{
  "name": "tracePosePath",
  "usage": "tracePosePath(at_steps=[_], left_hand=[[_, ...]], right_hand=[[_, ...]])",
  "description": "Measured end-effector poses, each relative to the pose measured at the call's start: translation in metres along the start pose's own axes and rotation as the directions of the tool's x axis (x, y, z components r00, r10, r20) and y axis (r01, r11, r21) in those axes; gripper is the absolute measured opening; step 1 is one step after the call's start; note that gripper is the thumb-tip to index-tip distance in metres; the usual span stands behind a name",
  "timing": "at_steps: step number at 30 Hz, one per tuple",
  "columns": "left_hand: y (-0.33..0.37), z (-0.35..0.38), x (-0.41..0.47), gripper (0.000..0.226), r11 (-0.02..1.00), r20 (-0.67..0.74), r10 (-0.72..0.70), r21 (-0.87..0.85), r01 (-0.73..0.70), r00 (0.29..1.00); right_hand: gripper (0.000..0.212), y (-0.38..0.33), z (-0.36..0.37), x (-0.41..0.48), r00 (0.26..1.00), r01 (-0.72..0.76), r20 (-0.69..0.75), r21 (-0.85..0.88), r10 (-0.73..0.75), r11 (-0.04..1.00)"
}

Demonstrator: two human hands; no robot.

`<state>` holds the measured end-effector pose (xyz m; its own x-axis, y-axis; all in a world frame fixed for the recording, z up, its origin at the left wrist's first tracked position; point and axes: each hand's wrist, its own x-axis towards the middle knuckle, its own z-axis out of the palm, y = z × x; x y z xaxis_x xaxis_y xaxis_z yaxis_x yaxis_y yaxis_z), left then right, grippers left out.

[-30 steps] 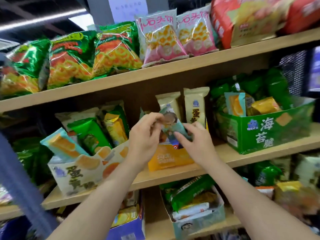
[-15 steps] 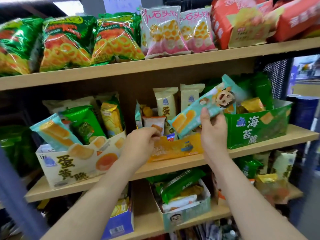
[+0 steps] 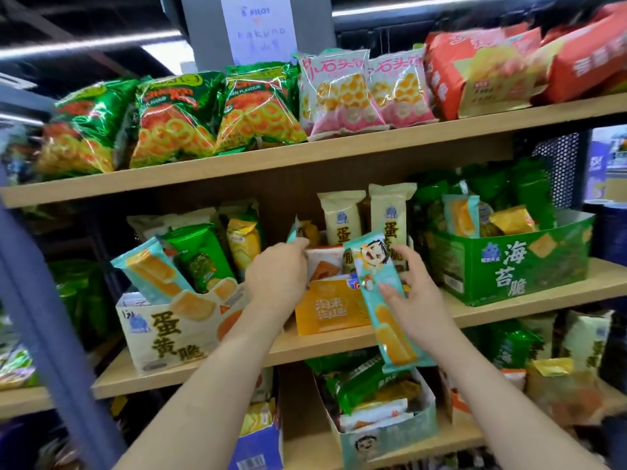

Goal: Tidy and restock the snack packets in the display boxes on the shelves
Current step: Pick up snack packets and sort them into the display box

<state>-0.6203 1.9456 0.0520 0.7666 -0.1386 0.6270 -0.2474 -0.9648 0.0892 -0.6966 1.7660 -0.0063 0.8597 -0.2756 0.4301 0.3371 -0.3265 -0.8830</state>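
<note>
Seen from the head camera, the job looks to me about partway through. The display boxes stand in a row on the middle shelf, but their stock is mixed. A teal-wrapped bar leans among green and yellow packs in the cream box on the left. A second teal bar pokes up from the green box on the right, so sorting is left to do. The orange box between them holds two upright cream packets at the back and a loose jumble in front. The right hand grasps the teal packet, a long one with a cartoon child printed near its top. The thumb lies across its front and the fingers curl round its right edge. The packet hangs steeply tilted in front of the orange box, its lower end below the shelf edge and over the teal box on the shelf underneath; it is in no box yet. That lower box bears a similar cartoon face, so it may be the packet's proper home, though that is a guess. The left hand is in the orange box with its fingers bent forward, their tips at a small packet on the box's left side. The back of the hand hides the tips, so I cannot tell whether they pinch it or only touch it.
</note>
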Motion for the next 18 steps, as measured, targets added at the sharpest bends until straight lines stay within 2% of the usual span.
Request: tracePosePath(at_steps=[1, 3, 4, 6, 8, 9, 11, 13, 14, 16, 18], left_hand=[[0.0, -0.004, -0.001, 0.036, 1.0, -0.06, -0.006, -0.017, 0.005, 0.998], [-0.004, -0.015, -0.005, 0.034, 0.993, -0.263, 0.018, -0.11, -0.049, 0.965], [-0.006, -0.022, -0.01, 0.034, 0.978, -0.372, 0.052, -0.17, -0.123, 0.927], [-0.01, -0.032, -0.023, 0.031, 0.917, -0.601, 0.112, -0.244, -0.315, 0.791], [-0.013, -0.041, -0.041, 0.028, 0.851, -0.711, 0.133, -0.275, -0.447, 0.691], [-0.013, -0.046, -0.051, 0.027, 0.817, -0.72, 0.124, -0.317, -0.482, 0.683], [-0.013, -0.053, -0.07, 0.025, 0.735, -0.672, 0.087, -0.455, -0.503, 0.736], [-0.013, -0.055, -0.083, 0.024, 0.653, -0.6, 0.085, -0.57, -0.499, 0.796], [-0.012, -0.052, -0.089, 0.025, 0.622, -0.554, 0.088, -0.619, -0.48, 0.828], [-0.01, -0.045, -0.098, 0.026, 0.555, -0.425, 0.099, -0.727, -0.405, 0.9], [-0.006, -0.033, -0.107, 0.029, 0.5, -0.307, 0.084, -0.81, -0.307, 0.948]], right_hand=[[0.06, -0.001, 0.001, -0.002, 1.0, 0.014, 0.019, 0.018, -0.015, 1.0], [0.059, -0.001, 0.003, -0.004, 0.996, 0.083, 0.022, -0.024, -0.083, 0.996], [0.05, 0.0, 0.005, -0.003, 0.993, 0.118, -0.017, -0.07, -0.12, 0.991], [0.034, 0.0, 0.007, -0.002, 0.976, 0.13, -0.152, -0.175, -0.157, 0.976], [0.037, 0.004, 0.007, -0.003, 0.955, 0.075, -0.272, -0.171, -0.12, 0.982], [0.038, 0.005, 0.007, -0.004, 0.952, 0.044, -0.299, -0.098, -0.072, 0.994], [0.034, -0.001, 0.003, -0.013, 0.964, -0.018, -0.258, 0.145, 0.056, 0.989], [0.024, -0.01, -0.002, -0.025, 0.987, -0.074, -0.112, 0.308, 0.113, 0.948], [0.021, -0.015, -0.004, -0.032, 0.994, -0.095, -0.015, 0.323, 0.106, 0.941], [0.041, -0.021, -0.008, -0.046, 0.98, -0.121, 0.184, 0.288, 0.069, 0.95], [0.055, -0.022, -0.005, -0.057, 0.952, -0.111, 0.304, 0.202, 0.046, 0.973]])
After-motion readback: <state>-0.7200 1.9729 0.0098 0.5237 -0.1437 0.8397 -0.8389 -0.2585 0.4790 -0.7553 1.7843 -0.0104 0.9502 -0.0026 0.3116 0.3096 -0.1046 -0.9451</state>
